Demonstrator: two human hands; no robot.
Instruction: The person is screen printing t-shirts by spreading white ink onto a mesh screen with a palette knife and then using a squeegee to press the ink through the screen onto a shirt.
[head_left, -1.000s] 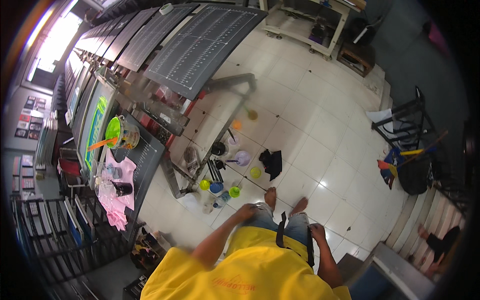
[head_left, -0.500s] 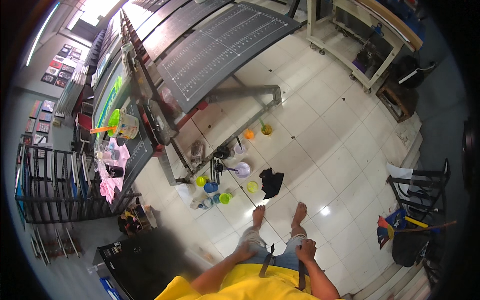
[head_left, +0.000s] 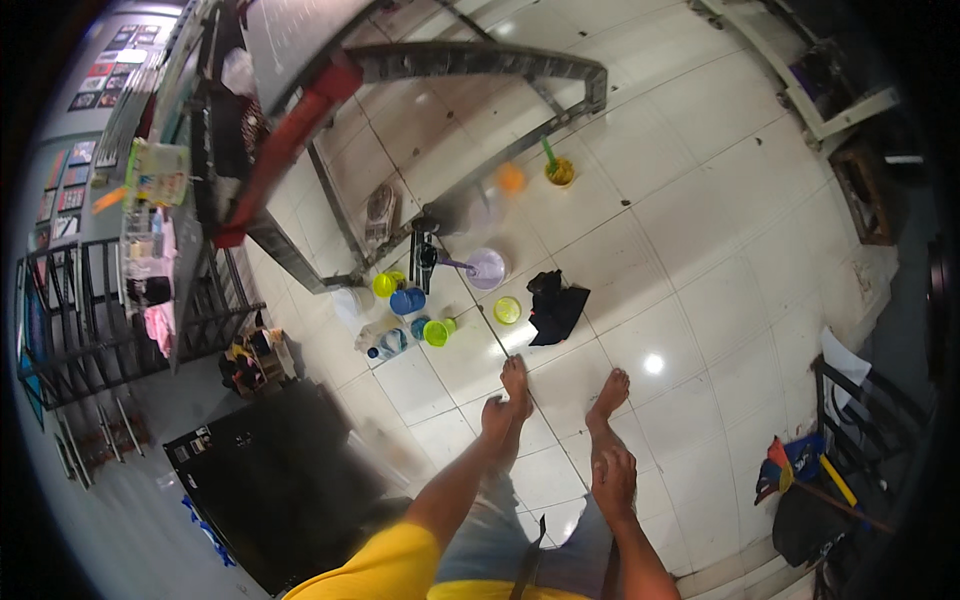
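My left hand (head_left: 495, 418) reaches forward above my left shin, fingers pointing toward the floor things, with nothing visible in it. My right hand (head_left: 614, 482) lies over my right knee, its fingers apart and slightly bent. Nearest ahead on the tiles stand a yellow-green cup (head_left: 438, 332), a clear bottle with a blue cap (head_left: 388, 344), a blue-topped container (head_left: 407, 301) and a round yellow-green lid or tub (head_left: 507, 310). A black cloth (head_left: 557, 308) lies right of them. Behind is a white tub of pale purple paint (head_left: 487, 269) with a purple handle in it.
Above the floor things rises a dark metal frame (head_left: 480, 62) with a red bar (head_left: 300, 135). A cup with a green stick (head_left: 559, 171) stands farther off. A black cabinet (head_left: 270, 490) is at lower left; a black rack (head_left: 860, 400) stands at right.
My view has come lower and closer to the floor things. My left hand has left my thigh and stretched forward; my right hand stays by my right knee.
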